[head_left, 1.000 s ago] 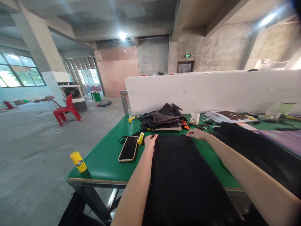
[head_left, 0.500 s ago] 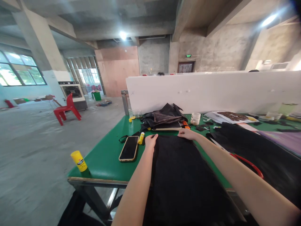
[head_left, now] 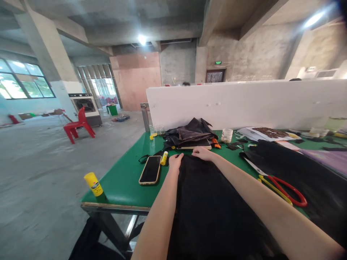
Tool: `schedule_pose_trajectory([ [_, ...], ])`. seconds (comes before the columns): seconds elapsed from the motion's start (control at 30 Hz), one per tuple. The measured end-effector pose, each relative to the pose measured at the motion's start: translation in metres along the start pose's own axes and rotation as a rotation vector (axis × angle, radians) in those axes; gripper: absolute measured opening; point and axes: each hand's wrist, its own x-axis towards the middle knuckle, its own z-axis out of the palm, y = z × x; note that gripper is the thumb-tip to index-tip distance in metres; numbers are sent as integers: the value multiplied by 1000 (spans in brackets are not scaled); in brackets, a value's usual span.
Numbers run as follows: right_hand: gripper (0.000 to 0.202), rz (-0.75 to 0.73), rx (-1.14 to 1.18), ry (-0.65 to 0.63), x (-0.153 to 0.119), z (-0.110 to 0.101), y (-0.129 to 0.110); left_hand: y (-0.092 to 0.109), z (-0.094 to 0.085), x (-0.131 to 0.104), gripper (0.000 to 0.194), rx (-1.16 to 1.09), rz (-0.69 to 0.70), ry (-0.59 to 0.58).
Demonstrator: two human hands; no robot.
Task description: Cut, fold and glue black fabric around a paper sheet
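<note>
A long piece of black fabric (head_left: 206, 202) runs from the green table top down over its front edge toward me. My left hand (head_left: 175, 161) pinches its far left corner. Close by on the right, my right hand (head_left: 202, 154) has its fingers closed on the far edge of the same fabric. Just left of my left hand lie a small yellow glue stick (head_left: 164, 158) and a phone (head_left: 150, 169) with a dark screen. Scissors (head_left: 273, 180) with red and yellow handles rest to the right of my right forearm.
A larger yellow glue stick (head_left: 93, 184) stands near the table's left front corner. Crumpled black material (head_left: 192, 131) is heaped at the back, beside a clear jar (head_left: 227, 135). More black fabric (head_left: 306, 180) spreads at right. A white partition (head_left: 230, 104) borders the table behind.
My right hand has slid left along the fabric's far edge, closer to my left hand. The scissors' yellow handle now shows beside my forearm. My left hand stays at its corner.
</note>
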Motion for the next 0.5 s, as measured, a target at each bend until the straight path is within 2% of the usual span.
schedule_pose_trajectory([
  [0.2,27,77,-13,94,5,16,-21,3,-1,-2,27,77,-74,-51],
  [0.5,27,179,15,264,6,21,-29,12,-7,-1,24,36,-103,-70],
])
